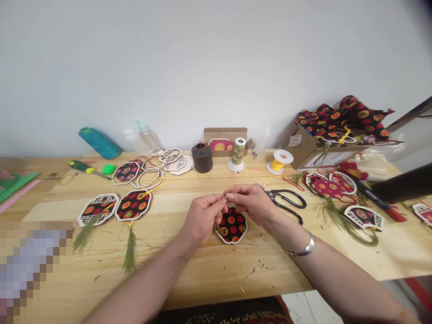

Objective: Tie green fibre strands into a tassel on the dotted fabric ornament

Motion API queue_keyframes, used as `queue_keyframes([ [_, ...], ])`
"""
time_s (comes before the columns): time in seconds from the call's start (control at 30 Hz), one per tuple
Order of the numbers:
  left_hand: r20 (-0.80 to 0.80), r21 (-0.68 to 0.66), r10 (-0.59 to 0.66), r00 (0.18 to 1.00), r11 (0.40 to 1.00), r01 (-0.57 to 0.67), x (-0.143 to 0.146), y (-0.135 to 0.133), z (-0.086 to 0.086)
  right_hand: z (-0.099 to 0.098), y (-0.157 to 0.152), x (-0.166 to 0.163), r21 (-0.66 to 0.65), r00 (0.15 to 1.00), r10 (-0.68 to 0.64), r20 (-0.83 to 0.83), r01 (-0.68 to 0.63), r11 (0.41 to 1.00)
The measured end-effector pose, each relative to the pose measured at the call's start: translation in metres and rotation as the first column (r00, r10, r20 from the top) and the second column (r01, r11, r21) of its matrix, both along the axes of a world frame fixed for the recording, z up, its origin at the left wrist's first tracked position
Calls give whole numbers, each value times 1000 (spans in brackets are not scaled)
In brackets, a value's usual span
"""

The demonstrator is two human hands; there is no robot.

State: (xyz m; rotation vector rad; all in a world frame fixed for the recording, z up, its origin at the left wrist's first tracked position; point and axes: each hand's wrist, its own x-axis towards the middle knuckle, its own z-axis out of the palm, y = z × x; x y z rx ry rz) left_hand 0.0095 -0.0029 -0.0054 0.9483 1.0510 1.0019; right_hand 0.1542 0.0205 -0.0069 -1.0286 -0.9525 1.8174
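Observation:
A wood-rimmed ornament (231,227) with black, red and yellow patterned fabric lies on the table below my hands. Just above its upper edge, my left hand (207,215) pinches at something too small to make out. Fingertip to fingertip with it, my right hand (249,202) is closed in a pinch as well; what it holds is hidden. Black-handled scissors (286,200) rest just right of my right hand. Two finished-looking ornaments with green tassels, one latticed (99,209) and one fabric-faced (133,205), lie to the left.
Along the back stand a black thread spool (202,158), a gold thread spool (238,155) and a yellow cord spool (280,161). A cardboard box (303,150) with patterned fabric (354,118) is at right, near more ornaments (329,185). A teal thread cone (100,142) leans at left.

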Motion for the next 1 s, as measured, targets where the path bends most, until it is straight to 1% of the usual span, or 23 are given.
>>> queue_keyframes([
  [0.1, -22, -5, -12, 1000, 1000, 12, 0, -1, -1, 2, -1, -1, 24, 1000, -18, -5, 18, 1000],
  [0.2, 18, -25, -33, 999, 999, 34, 0, -2, 1, 4, -2, -1, 87, 998, -29, 50, 24, 996],
  [0.27, 103, -68, -51, 993, 996, 58, -1, -2, 3, 5, -2, 0, 138, 995, -39, 88, 27, 990],
  [0.37, 283, -162, -86, 955, 977, 136, -1, -1, 6, 4, -1, 1, 183, 991, -46, 125, 23, 983],
  [0.43, 335, -199, -82, 938, 967, 156, -1, 0, 7, 4, -1, 1, 193, 989, -44, 140, 16, 981],
  [0.57, 331, -231, -72, 941, 960, 155, 0, 0, 8, 6, -2, 1, 192, 989, -55, 140, 28, 981],
  [0.7, 329, -242, -87, 940, 955, 173, 1, 1, 7, 10, -3, 0, 184, 990, -62, 126, 38, 982],
  [0.87, 318, -252, -100, 943, 950, 186, 1, 1, 7, 12, -3, 0, 210, 993, -57, 107, 34, 977],
  [0.93, 270, -223, -104, 957, 960, 167, 0, 0, 5, 12, -4, 0, 238, 991, -68, 113, 39, 970],
  [1.0, 167, -148, -102, 981, 981, 127, 0, -1, 4, 11, -4, 1, 273, 991, -72, 114, 39, 961],
])
